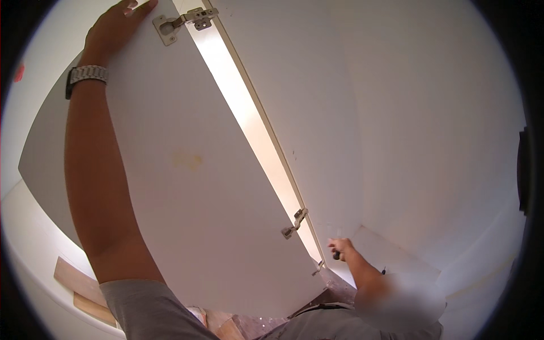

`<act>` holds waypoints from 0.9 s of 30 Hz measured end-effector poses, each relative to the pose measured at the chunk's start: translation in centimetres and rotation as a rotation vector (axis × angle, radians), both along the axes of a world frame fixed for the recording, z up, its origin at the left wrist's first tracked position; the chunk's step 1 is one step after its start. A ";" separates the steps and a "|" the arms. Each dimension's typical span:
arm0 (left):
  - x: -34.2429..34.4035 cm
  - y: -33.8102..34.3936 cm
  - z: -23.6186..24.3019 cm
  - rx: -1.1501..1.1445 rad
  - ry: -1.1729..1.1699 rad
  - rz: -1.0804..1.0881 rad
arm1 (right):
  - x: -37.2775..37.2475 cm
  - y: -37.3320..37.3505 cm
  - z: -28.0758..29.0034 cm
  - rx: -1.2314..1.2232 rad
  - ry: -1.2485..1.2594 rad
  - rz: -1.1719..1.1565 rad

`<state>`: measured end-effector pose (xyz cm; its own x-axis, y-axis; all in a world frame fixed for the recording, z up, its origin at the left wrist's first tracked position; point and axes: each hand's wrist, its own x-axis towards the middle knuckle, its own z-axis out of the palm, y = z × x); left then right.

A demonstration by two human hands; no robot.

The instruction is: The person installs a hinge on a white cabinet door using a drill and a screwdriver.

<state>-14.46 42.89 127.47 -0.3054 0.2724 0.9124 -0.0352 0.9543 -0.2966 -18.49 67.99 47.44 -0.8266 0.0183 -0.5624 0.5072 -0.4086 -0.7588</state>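
Note:
A large white door panel (198, 113) with metal hinges slants across the view. My left hand (116, 28), a steel watch on its wrist, grips the panel near its upper end, its fingertips partly at the frame's edge. Beside it, an upper hinge (169, 31) joins the panel toward a narrow white edge strip. A middle hinge (292, 226) and a smaller lower hinge (317, 269) sit along the same bright gap. My right hand (340, 248) is low right, just past the lower hinges, closed on a small dark-handled tool whose tip I cannot make out. My right upper arm is blurred.
A broad white surface (425, 113) spans the right side, with a corner low down. Wooden boards (79, 277) lie at lower left, and speckled, cluttered flooring (255, 326) shows beneath the panel. A small red shape (20, 72) is at the far left edge.

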 end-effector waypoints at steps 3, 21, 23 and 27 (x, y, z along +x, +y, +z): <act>0.3 1.3 -1.1 0.055 -0.041 0.006 | -0.3 6.1 -4.3 -0.248 -0.214 -0.311; -1.4 4.2 -5.7 -0.507 0.238 -0.011 | 7.5 5.2 43.5 0.512 1.016 0.053; -1.4 4.5 -5.9 -0.473 0.234 -0.007 | 8.9 4.7 47.3 0.618 1.107 0.008; 1.1 7.1 -6.1 -0.415 0.078 0.181 | 11.3 4.4 53.0 0.701 1.225 -0.021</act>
<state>-13.39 50.03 121.38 -0.3165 0.5684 0.7594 -0.2280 0.7315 -0.6425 -7.18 72.42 100.47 -0.7739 0.0085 0.6332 -0.6143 0.2331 -0.7539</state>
